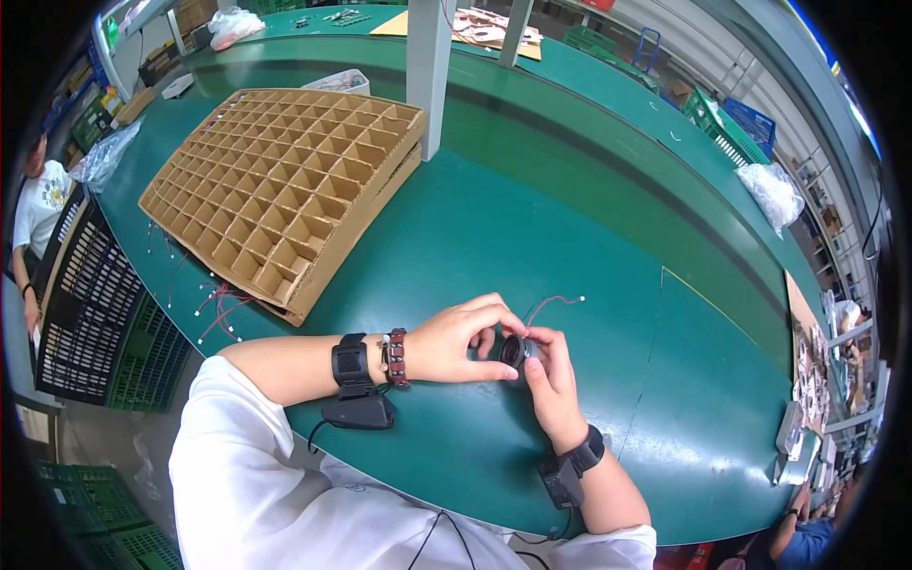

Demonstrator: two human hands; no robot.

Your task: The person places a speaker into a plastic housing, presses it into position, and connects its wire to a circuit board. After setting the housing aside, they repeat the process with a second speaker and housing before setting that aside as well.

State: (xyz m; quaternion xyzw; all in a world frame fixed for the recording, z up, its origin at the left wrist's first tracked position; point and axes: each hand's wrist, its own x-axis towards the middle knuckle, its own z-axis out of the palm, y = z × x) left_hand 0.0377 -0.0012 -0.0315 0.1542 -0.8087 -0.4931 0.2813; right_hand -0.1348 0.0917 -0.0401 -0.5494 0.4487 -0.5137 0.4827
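Above the green tabletop (494, 228), a small round black part (514, 351) with a ring-shaped face is held between my two hands. A thin red wire (549, 303) ending in a small white connector sticks out from it toward the far right. My left hand (461, 339) curves round its left side, with thumb and fingertips at its rim. From the right, my right hand (554, 385) pinches it with thumb and fingers. The part's exact kind cannot be made out, and fingers cover some of its edge.
A cardboard divider grid (275, 180) with many cells stands at the left. Loose red wires (220, 302) lie by its near edge. A grey post (432, 76) rises behind. Black and green crates (81, 304) stand beside the table at left, near another person (43, 204).
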